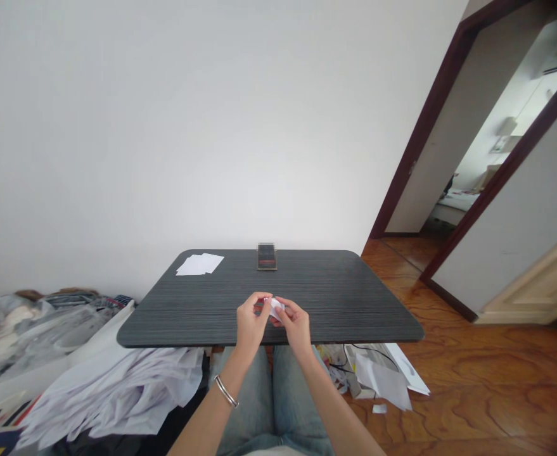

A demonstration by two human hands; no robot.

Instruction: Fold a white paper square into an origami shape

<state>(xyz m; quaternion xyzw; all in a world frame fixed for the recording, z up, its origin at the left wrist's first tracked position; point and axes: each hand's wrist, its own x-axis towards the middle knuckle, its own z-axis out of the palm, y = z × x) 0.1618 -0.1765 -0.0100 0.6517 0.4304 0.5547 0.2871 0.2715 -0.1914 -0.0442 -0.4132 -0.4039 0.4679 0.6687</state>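
Observation:
A small folded piece of white paper (276, 308) is held up between both hands, over the front part of the dark table (354, 304). My left hand (252, 320) pinches its left edge with thumb and fingertips. On the other side, my right hand (294, 322) has its fingers closed on the paper's right part. The fingertips of the two hands nearly meet at the top. Several white sheets (198, 264) lie overlapping at the table's back left. The exact folds of the held paper are too small to make out.
A phone-like dark object on a stand (267, 257) is at the table's back middle. Piled white cloth or bags (116, 386) lie left of the table. A box with papers and cables (368, 370) is below right. A doorway opens at the right.

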